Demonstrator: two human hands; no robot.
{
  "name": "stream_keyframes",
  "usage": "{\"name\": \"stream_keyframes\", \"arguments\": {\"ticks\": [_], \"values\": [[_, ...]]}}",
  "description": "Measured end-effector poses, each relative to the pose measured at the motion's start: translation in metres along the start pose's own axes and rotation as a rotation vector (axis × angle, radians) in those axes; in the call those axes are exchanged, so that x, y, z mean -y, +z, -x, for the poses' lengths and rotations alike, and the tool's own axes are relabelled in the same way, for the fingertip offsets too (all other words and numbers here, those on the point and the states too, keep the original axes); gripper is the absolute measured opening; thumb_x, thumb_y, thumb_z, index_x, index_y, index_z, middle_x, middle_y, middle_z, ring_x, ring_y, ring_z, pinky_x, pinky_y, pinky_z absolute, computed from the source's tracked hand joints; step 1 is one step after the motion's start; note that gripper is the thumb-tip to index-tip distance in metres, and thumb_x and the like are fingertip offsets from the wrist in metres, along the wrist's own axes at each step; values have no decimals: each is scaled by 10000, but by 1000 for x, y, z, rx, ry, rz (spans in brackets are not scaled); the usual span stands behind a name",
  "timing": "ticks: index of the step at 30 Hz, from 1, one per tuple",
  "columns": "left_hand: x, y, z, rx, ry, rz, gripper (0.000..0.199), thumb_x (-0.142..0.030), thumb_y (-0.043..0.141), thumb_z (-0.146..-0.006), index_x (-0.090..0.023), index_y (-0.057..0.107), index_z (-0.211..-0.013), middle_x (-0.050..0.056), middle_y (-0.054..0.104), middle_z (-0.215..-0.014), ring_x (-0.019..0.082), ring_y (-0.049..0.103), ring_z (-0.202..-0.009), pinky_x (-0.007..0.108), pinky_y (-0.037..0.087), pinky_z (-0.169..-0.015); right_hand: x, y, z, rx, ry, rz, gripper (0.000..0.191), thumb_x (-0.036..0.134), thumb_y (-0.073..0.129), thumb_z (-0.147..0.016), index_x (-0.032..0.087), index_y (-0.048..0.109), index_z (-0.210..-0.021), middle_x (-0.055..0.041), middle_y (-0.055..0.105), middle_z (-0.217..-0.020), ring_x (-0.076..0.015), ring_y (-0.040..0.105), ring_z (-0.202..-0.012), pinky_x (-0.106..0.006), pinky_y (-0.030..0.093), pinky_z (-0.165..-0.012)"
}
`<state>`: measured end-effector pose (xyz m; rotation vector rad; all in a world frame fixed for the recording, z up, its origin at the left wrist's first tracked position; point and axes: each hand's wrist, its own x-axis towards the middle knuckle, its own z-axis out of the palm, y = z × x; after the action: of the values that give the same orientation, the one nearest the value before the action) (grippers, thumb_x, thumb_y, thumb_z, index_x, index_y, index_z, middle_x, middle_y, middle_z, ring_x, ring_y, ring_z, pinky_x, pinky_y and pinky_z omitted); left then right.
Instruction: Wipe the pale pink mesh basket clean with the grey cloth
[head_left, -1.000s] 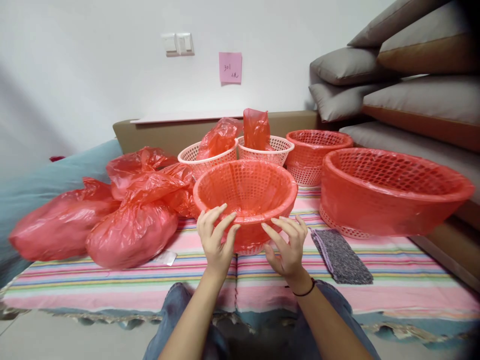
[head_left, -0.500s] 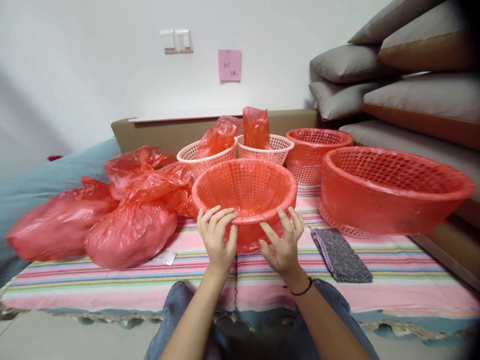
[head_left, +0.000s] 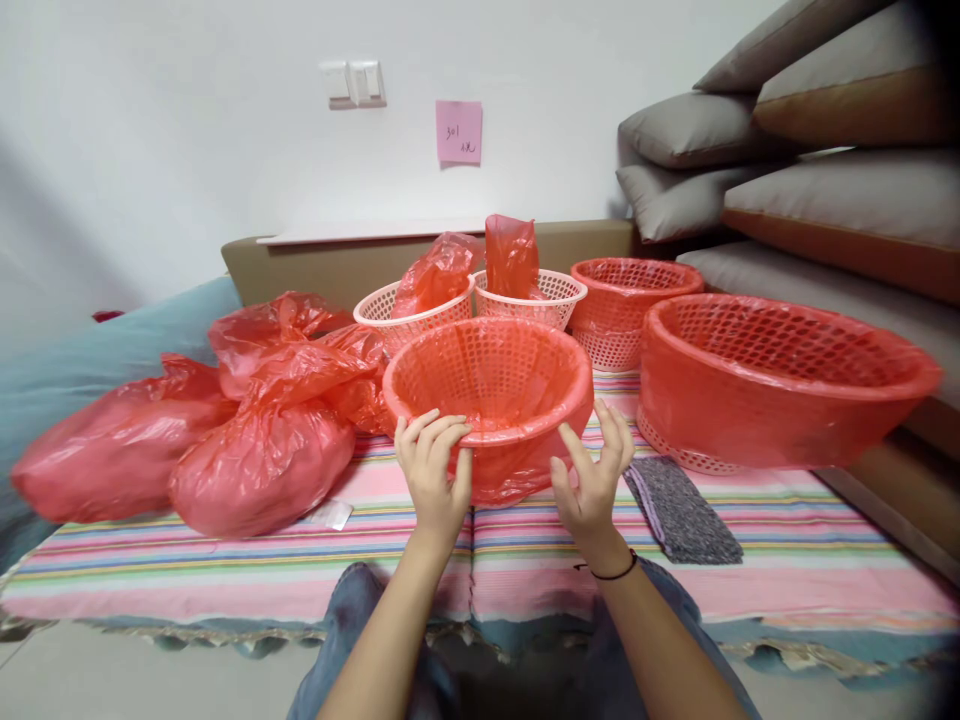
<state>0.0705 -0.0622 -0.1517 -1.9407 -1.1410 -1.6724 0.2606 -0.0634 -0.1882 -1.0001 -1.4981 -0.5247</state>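
In the middle stands a plastic basket with a red plastic bag spread inside it and folded over its rim. My left hand has its fingers hooked over the near left rim, with the thumb on the outside. My right hand is at the near right side of the basket, fingers apart and bent, holding nothing. Whether its fingertips touch the bag I cannot tell. A dark band circles my right wrist.
Filled red bags lie on the left. Behind are pink baskets with bags in them. Bag-covered baskets stand at right, beside a folded grey cloth and stacked cushions. A striped cloth covers the surface.
My right hand has slid to the right along the rim, from the front to the right side of the basket. My left hand stays in place.
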Motion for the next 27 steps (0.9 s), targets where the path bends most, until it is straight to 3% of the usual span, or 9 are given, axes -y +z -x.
{"name": "stream_keyframes", "arguments": {"ticks": [5, 10, 18, 27], "values": [[0, 0, 2, -5, 38, -33, 187, -151, 554, -887, -237, 630, -1034, 48, 713, -1003, 232, 564, -1111, 507, 305, -1113, 2, -3, -2, -121, 7, -21, 419, 190, 545, -859, 283, 570, -1267, -86, 470, -1406, -328, 449, -1307, -614, 353, -1079], [1, 0, 2, -1, 35, -38, 193, -152, 554, -882, -243, 636, -1032, 45, 715, -1010, 237, 569, -1118, 505, 315, -1110, 0, 0, -2, -45, 11, 22, 572, 205, 535, -867, 298, 458, -1426, -108, 446, -1458, -368, 398, -1357, -638, 343, -1074], [2, -1, 3, 5, 44, -44, 189, -150, 561, -888, -235, 628, -1043, 44, 711, -1010, 232, 563, -1107, 502, 310, -1110, -1, -2, -1, -122, 1, 36, 476, 120, 528, -834, 330, 628, -1249, -63, 588, -1259, -315, 500, -1246, -607, 373, -1059], [3, 0, 2, -3, 60, -40, 203, -138, 569, -879, -236, 629, -1046, 46, 711, -1010, 226, 565, -1111, 481, 295, -1119, 0, -1, -3, -152, 10, 27, 387, 97, 544, -823, 277, 637, -1153, -71, 608, -1187, -290, 516, -1204, -574, 397, -1044]]}}
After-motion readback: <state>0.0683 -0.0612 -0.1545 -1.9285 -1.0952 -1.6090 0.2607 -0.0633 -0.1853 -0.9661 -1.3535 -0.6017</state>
